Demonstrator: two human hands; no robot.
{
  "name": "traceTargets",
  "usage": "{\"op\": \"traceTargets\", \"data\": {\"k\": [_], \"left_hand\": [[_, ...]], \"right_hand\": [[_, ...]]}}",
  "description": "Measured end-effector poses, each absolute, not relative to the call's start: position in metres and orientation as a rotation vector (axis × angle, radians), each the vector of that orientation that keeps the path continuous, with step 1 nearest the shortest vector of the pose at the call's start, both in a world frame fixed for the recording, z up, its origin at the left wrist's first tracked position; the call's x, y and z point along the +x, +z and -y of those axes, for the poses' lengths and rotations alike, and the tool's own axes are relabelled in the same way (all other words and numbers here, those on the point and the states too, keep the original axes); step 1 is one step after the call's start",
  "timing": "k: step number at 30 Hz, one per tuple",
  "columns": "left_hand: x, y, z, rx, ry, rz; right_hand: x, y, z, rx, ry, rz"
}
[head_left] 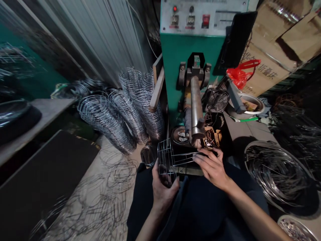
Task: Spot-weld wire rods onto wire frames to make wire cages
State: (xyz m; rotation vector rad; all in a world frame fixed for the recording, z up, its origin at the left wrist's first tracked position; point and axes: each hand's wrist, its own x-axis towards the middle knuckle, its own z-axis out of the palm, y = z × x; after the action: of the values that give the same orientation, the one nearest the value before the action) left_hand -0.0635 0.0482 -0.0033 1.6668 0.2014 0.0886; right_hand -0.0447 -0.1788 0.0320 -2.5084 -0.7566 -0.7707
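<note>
A small wire rack [165, 154] with a long narrow wire arm is held low in front of the green machine. My left hand [164, 187] wraps round the lower part of its basket-like end, thumb on the right side. At the far end of the arm, my right hand [210, 165] has its fingers closed on the wires. That end lies just below the machine's metal cylinder [197, 110]; whether the wire touches the cylinder's tip is hidden by my fingers.
Left of the green machine [173, 50] stand several stacks of wire rings [105, 120]. Loose wire hoops [110, 187] litter the floor. To the right are a tub of wire pieces [278, 174], a metal bowl [247, 106] and cardboard boxes [273, 57]. A black panel [47, 184] lies at left.
</note>
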Motion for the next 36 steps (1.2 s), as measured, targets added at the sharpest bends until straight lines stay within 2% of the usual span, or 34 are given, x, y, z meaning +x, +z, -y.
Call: {"op": "traceTargets", "data": {"k": [36], "left_hand": [[-0.028,-0.012,-0.047,1.696,0.154,-0.086]], "right_hand": [[-0.012,0.014,0.172,-2.421,-0.865,0.552]]}}
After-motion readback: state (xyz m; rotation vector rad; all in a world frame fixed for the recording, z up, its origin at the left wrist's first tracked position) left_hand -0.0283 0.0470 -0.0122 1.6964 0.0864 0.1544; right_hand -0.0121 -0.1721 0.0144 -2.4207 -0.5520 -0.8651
